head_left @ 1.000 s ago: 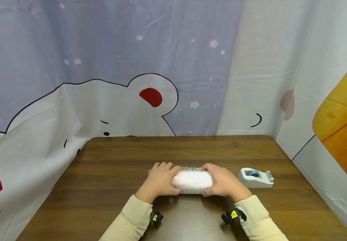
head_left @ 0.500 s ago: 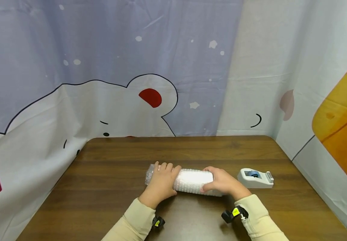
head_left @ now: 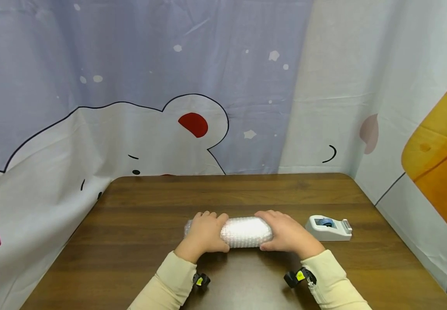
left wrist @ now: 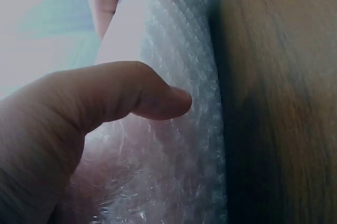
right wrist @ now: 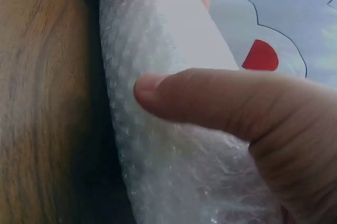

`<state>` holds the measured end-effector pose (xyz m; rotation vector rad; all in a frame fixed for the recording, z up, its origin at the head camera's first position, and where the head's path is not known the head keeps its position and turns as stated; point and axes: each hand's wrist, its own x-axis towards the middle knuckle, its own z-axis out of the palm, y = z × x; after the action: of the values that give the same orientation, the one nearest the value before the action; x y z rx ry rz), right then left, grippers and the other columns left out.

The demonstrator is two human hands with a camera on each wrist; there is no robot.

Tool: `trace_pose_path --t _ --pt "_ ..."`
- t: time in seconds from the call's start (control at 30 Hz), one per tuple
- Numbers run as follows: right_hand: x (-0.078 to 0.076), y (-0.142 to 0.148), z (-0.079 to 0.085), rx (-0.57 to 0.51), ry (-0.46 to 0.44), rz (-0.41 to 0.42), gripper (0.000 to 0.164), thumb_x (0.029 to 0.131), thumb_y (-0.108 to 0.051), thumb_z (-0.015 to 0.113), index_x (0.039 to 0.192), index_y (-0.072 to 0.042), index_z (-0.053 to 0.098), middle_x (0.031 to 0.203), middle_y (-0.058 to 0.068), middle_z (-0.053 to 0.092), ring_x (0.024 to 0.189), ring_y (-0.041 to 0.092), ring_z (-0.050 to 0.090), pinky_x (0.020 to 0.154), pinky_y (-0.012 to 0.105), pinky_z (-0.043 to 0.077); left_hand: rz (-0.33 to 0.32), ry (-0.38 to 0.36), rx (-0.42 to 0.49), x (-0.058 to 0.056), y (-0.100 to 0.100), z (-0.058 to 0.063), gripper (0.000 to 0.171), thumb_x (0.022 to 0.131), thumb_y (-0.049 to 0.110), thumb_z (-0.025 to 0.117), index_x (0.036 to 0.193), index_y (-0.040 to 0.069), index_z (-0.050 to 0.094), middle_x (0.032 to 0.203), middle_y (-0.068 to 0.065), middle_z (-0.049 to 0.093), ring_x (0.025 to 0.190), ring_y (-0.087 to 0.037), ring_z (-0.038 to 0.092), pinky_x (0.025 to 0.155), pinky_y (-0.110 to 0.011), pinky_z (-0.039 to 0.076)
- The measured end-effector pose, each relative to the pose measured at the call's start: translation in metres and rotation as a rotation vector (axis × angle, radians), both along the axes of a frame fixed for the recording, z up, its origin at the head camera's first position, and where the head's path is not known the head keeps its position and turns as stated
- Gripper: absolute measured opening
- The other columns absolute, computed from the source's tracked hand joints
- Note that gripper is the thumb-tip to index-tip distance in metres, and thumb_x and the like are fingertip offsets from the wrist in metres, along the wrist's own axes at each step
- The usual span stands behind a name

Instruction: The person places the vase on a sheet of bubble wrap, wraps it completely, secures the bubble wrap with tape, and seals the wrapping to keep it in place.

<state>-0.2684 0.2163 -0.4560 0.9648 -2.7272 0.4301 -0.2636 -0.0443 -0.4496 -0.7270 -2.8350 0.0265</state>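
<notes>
Fingers [head_left: 206,215] of the left hand [head_left: 205,234] and right hand [head_left: 287,233] arch over the bubble-wrap roll's [head_left: 246,232] far side, thumbs [left wrist: 142,90] on its near side; both grips are spread to its girth and hold it. It lies crosswise between them, apparently on the table [head_left: 150,193]. Risk: if either thumb eases, the wrap could spring loose, since no tape is visible on it. Uneven pressure would likely skew the roll. Appearance: translucent white, cylindrical, dimpled, glaring between the hands, wrinkled near the palms; one end protrudes left of the left fingers. Contents: indiscernible.
</notes>
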Motion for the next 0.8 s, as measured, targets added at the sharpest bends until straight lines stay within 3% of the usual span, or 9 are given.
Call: trace_pose_path --t 0.2,0.47,0.7,0.8 --pt "-0.004 -0.002 -0.005 -0.024 -0.015 -0.058 0.077 0.055 -0.051 0.077 0.122 -0.020 0.055 0.108 -0.005 0.058 0.092 0.012 0.054 0.077 0.034 0.044 -0.021 0.037 -0.003 0.001 0.000 0.000 0.079 0.054 0.051 0.074 0.126 0.029 0.048 0.105 -0.003 0.055 0.098 -0.028 0.052 0.093 -0.056 0.031" --pt "-0.007 -0.003 -0.008 -0.070 -0.172 -0.157 0.071 0.052 -0.058 0.075 0.112 -0.026 0.058 0.090 -0.012 0.059 0.075 0.007 0.053 0.064 0.030 0.044 -0.040 0.092 -0.016 -0.001 0.003 -0.006 0.075 0.054 0.046 0.081 0.120 0.026 0.051 0.108 -0.003 0.052 0.100 -0.029 0.050 0.091 -0.056 0.033" --pt "-0.007 -0.001 -0.006 -0.140 -0.336 -0.122 0.072 0.055 -0.055 0.075 0.111 -0.014 0.059 0.088 -0.007 0.060 0.075 0.010 0.054 0.066 0.031 0.045 -0.074 0.107 -0.033 -0.005 0.003 -0.010 0.075 0.053 0.047 0.083 0.117 0.024 0.051 0.106 -0.002 0.053 0.102 -0.028 0.050 0.093 -0.053 0.032" --pt "-0.004 -0.001 -0.003 -0.153 -0.358 -0.077 0.071 0.059 -0.053 0.075 0.115 -0.015 0.056 0.092 -0.006 0.059 0.078 0.011 0.054 0.067 0.031 0.045 -0.087 0.107 -0.040 -0.006 0.001 -0.011 0.073 0.053 0.048 0.081 0.115 0.024 0.051 0.102 0.000 0.054 0.099 -0.025 0.051 0.090 -0.051 0.036"
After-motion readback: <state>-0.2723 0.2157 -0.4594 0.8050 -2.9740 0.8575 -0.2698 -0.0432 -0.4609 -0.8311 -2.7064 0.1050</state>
